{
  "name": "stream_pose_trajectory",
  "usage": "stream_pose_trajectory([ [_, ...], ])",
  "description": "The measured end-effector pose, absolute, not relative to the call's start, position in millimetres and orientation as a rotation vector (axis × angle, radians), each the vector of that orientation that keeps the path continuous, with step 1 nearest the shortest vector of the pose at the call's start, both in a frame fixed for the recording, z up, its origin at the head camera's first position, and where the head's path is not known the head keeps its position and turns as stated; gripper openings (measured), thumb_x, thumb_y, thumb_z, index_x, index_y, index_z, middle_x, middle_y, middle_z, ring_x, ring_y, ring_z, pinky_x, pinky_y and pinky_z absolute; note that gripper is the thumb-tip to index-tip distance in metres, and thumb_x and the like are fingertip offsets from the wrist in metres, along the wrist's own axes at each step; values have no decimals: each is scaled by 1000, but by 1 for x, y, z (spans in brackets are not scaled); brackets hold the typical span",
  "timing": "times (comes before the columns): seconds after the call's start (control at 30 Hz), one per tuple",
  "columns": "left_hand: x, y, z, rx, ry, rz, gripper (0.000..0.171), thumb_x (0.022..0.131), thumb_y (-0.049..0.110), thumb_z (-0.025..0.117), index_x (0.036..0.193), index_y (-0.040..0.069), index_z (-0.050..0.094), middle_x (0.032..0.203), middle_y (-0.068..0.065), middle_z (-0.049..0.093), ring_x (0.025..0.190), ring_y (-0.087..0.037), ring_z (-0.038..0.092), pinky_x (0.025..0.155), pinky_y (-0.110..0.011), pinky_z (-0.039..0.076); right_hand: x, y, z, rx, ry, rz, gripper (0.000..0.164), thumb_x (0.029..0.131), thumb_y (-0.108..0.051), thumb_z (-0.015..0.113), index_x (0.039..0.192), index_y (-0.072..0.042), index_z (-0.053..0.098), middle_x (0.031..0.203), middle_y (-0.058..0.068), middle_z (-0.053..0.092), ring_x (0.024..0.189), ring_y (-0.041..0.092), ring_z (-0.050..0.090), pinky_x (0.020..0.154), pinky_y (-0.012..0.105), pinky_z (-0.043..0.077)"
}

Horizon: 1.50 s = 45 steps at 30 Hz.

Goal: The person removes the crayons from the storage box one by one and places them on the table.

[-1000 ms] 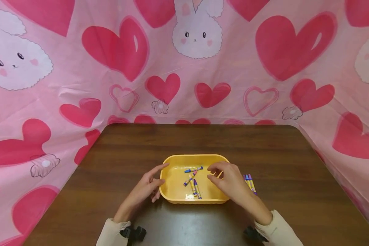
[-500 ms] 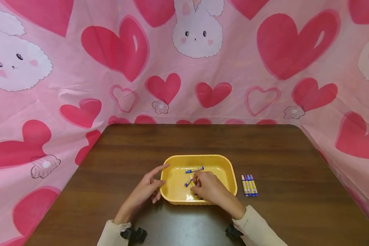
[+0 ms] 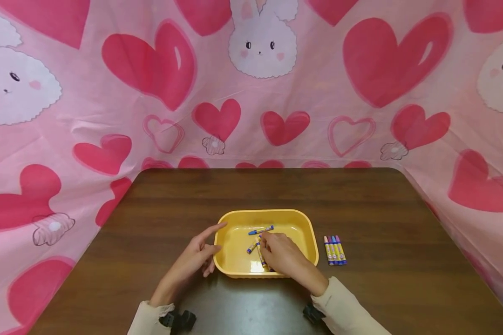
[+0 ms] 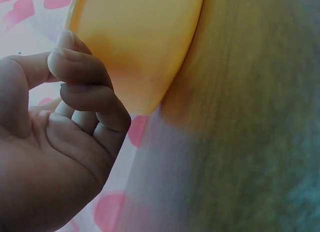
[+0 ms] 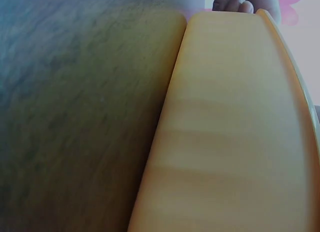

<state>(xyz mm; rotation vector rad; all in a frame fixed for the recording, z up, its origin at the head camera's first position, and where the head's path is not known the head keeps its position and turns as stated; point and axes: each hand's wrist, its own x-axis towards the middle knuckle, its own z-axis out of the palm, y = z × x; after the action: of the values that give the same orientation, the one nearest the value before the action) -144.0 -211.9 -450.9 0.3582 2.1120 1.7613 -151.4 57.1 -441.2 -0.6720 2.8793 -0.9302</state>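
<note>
- The yellow tray (image 3: 234, 255) is set on the dark wooden surface (image 3: 385, 223), in front of the person and between the two forearms.
- The tray's left end is touched by the left hand (image 3: 194, 256); the index finger is laid out straight to the rim, the thumb is rested at the rim just nearer the person, and nothing is grasped.
- The right hand (image 3: 284, 253) is lowered into the tray, with its fingertips pointed down among the crayons; whether one is pinched cannot be told, as the tips are hidden.
- Inside the tray, a blue crayon (image 3: 261, 230) is seen lying farthest from the person.
- A slanted crayon (image 3: 252, 247) and a pale-tipped crayon (image 3: 260, 252) are placed just beside the right hand, by which the slanted one is partly covered.
- Outside the tray, to its right, a row of four crayons (image 3: 335, 251) is laid side by side, tips turned away from the person.
- Both wrists are covered by cream sleeves (image 3: 352, 309).
- Behind the surface, a pink cloth (image 3: 318, 153) is hung, printed with hearts and rabbits.
</note>
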Motion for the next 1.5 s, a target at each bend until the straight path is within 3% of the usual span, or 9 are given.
stream_pose_trajectory([
  [0.1, -145, -211, -451, 375, 2105, 1767, 56, 101, 12, 54, 154, 14, 35, 58, -16, 56, 41, -16, 48, 42, -24, 47, -151, 56, -441, -639, 2942, -858, 20, 90, -5, 60, 75, -17, 52, 61, -5, 43, 51, 9, 41, 44, 24, 31],
  [0.33, -147, -209, -452, 399, 2093, 1768, 56, 102, 11, 54, 154, 12, 34, 58, -11, 56, 41, -15, 49, 42, -24, 47, -150, 58, -440, -544, 2955, -821, 17, 73, -5, 70, 76, -13, 55, 67, -2, 46, 56, 15, 43, 46, 28, 31],
  [0.43, -148, -208, -452, 398, 2090, 1765, 56, 102, 12, 54, 154, 12, 33, 58, -11, 56, 41, -15, 48, 42, -24, 47, -150, 59, -438, -496, 2974, -802, 21, 70, -4, 71, 69, -14, 52, 63, -3, 44, 54, 15, 42, 45, 28, 31],
  [0.57, -149, -207, -449, 382, 2097, 1751, 56, 102, 12, 54, 154, 13, 34, 58, -12, 55, 41, -16, 48, 42, -24, 47, -150, 59, -436, -442, 3001, -769, 34, 67, -1, 67, 54, -17, 40, 55, -7, 31, 50, 12, 35, 42, 27, 25],
  [0.67, -149, -205, -447, 369, 2098, 1741, 56, 102, 12, 54, 154, 14, 34, 58, -11, 55, 41, -16, 48, 42, -24, 47, -149, 60, -434, -419, 3010, -742, 39, 67, -1, 66, 49, -17, 35, 52, -7, 26, 47, 12, 32, 41, 28, 23],
  [0.93, -146, -206, -447, 384, 2092, 1748, 57, 102, 12, 54, 154, 12, 33, 57, -11, 57, 40, -15, 49, 42, -24, 47, -148, 58, -434, -426, 3040, -744, 41, 71, -4, 68, 50, -18, 35, 52, -6, 31, 47, 13, 35, 40, 28, 27],
  [1.13, -142, -209, -450, 384, 2069, 1775, 58, 101, 10, 54, 155, 10, 31, 56, -9, 57, 40, -15, 50, 41, -23, 46, -148, 58, -433, -521, 3021, -873, 45, 80, -5, 68, 53, -19, 34, 52, -7, 30, 44, 10, 32, 39, 24, 25],
  [1.3, -143, -206, -453, 377, 2060, 1778, 57, 102, 12, 54, 155, 11, 32, 56, -13, 56, 42, -15, 50, 43, -22, 46, -148, 71, -429, -535, 3080, -895, 32, 82, -6, 70, 62, -15, 47, 58, -6, 38, 52, 11, 38, 45, 26, 30],
  [1.5, -143, -210, -453, 397, 2077, 1779, 57, 102, 10, 53, 154, 10, 32, 56, -15, 55, 41, -15, 49, 41, -24, 47, -149, 92, -423, -492, 3172, -951, 6, 81, -3, 70, 81, -9, 68, 72, -3, 61, 61, 13, 50, 56, 31, 46],
])
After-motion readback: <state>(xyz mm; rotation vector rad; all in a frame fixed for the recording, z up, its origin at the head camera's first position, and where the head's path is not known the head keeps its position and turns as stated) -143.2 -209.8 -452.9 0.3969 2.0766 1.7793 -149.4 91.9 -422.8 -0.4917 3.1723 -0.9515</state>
